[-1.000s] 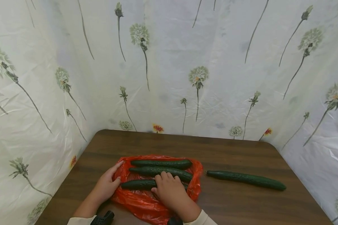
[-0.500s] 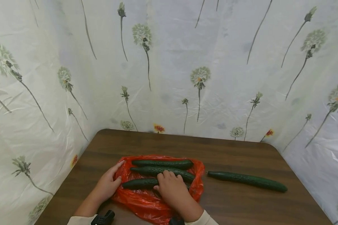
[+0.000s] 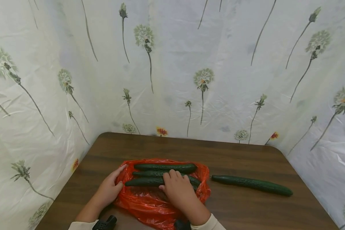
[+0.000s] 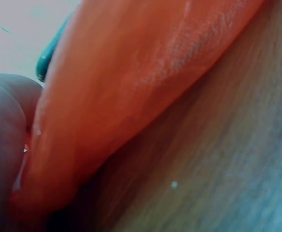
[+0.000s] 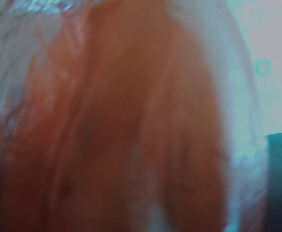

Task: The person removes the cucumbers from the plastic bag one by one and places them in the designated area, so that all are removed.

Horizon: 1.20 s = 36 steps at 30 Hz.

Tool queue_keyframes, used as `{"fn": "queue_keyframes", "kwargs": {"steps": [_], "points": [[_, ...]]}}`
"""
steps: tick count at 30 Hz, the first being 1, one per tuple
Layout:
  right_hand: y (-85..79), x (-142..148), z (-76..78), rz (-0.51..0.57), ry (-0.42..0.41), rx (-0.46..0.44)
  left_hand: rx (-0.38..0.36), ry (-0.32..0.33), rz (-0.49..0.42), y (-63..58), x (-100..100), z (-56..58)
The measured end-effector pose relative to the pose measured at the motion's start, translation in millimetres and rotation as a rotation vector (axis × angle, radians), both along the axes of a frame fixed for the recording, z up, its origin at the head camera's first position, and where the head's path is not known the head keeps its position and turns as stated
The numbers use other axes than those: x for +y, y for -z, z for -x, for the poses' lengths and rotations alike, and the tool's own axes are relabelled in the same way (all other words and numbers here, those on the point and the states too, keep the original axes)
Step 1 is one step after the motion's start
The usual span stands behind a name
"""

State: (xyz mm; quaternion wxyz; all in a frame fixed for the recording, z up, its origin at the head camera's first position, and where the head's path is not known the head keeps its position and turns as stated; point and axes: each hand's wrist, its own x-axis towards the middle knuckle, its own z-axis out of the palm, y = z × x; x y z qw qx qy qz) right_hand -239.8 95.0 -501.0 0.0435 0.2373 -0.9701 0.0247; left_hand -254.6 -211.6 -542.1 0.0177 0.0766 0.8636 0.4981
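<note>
A red plastic bag [image 3: 149, 204] lies spread wide on the table with three dark green cucumbers inside. At the bag's left rim my left hand [image 3: 108, 189] holds the plastic between thumb and fingers. My right hand [image 3: 180, 191] reaches in over the bag and grips the nearest cucumber [image 3: 143, 182], hiding part of it. Close behind that one lies the middle cucumber [image 3: 148, 173], partly covered by my fingers. The far cucumber [image 3: 165, 167] rests along the back rim. In the left wrist view, the bag's red side [image 4: 112, 87] fills much of the picture.
Right of the bag, a single cucumber [image 3: 251, 184] lies on the brown wooden table [image 3: 233, 210]. A flower-printed plastic sheet [image 3: 172, 80] stands behind the table and along both sides. Red film blurs most of the right wrist view.
My right hand has shifted slightly away from me and to the right, bringing the nearest cucumber up against the middle one. My left hand stays at the bag's rim.
</note>
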Motion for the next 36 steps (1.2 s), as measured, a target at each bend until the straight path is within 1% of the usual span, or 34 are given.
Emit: {"fn": "queue_keyframes", "kwargs": {"steps": [5,11,16,21,26,31,34,36], "points": [[-2.9,0.0,-1.0,0.001,-0.012,0.016,0.021,-0.002,0.028,-0.6,-0.5,0.1],[-10.3,-1.0,-4.1,0.008,-0.034,0.053,0.020,-0.015,0.052,-1.0,-0.2,1.3],[-14.9,-1.6,-7.0,0.011,-0.040,0.073,0.005,-0.013,0.044,0.5,0.8,3.5],[-18.8,-3.3,-7.3,0.017,-0.050,0.082,-0.005,-0.022,0.036,0.6,0.0,3.0],[-23.6,-3.4,-8.6,0.020,-0.055,0.074,-0.009,-0.010,0.044,-1.9,0.1,1.0],[-27.3,-5.0,-6.8,0.035,-0.065,0.068,-0.020,0.007,0.038,-4.8,-0.6,2.0],[-29.6,-6.1,-6.2,0.041,-0.063,0.073,-0.033,0.011,0.019,-4.6,-0.8,2.0],[-31.8,-5.8,-7.0,0.041,-0.061,0.076,-0.025,0.012,0.024,-3.4,-0.8,1.2]]}}
